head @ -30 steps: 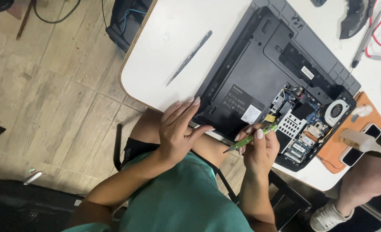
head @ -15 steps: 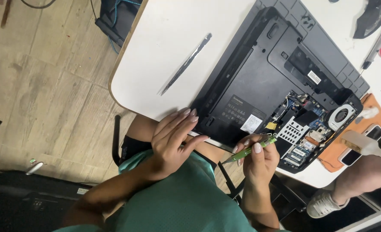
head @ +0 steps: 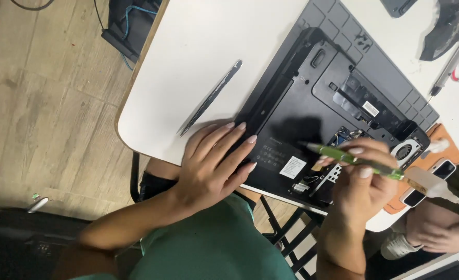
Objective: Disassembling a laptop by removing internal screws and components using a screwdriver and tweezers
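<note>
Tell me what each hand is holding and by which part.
Right hand pinches a slim green screwdriver along its handle. Left hand holds nothing, resting flat on the black laptop's underside.

Pale wood-plank floor (head: 48,103), white table (head: 198,62)

We see a black laptop (head: 312,119) lying bottom-up and askew on the white worktop, one panel off so its fan and boards show. Over that opening a slim green screwdriver (head: 356,162) is held nearly level, tip toward the casing.
</note>
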